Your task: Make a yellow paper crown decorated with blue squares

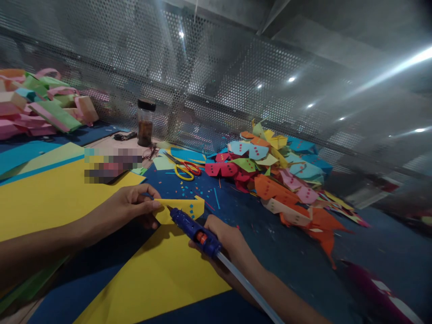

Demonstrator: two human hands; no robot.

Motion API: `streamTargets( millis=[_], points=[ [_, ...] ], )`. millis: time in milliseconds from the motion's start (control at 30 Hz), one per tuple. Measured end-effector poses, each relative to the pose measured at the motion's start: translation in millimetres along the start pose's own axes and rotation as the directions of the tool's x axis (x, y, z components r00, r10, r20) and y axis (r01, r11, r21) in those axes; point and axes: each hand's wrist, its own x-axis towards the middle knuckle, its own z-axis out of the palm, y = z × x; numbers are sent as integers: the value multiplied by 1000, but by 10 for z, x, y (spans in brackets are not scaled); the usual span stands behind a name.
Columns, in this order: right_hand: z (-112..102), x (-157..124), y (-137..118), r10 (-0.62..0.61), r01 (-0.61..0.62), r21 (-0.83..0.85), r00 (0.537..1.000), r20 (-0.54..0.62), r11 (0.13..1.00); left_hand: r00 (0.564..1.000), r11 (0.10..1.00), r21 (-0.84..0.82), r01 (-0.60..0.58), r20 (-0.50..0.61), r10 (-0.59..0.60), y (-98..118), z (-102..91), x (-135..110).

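My left hand (138, 204) pinches the left end of a folded yellow paper piece (182, 206) marked with small blue squares. In my right hand (226, 243) is a blue hot glue gun (194, 231), its tip at the paper's left part. A long clear glue stick (248, 285) sticks out of the gun's back end. Whether the tip touches the paper I cannot tell. Beneath both hands lies a large yellow sheet (162, 270).
Beyond my hands lie scissors (185, 171) with red and yellow handles. A dark-lidded jar (145, 123) stands by the perforated metal screen (202, 81). Folded paper pieces (280, 193) are heaped at right, others (50, 103) at far left. Paper scraps dot the blue surface (270, 252).
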Motion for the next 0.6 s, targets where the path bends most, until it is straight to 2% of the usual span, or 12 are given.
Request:
streamTargets(
  millis=[233,400,600],
  points=[
    [-42,-5,-81,37,-36,-35,999,25,999,1000,1000,-9,-15,14,15,-29,-16,7],
    [-15,-10,-50,14,-15,-55,1000,-15,998,1000,1000,-11,-14,13,14,-30,-14,7],
    [-1,-8,0,-42,42,-4,998,-50,999,1000,1000,1,-16,12,16,-36,-27,18]
  ],
)
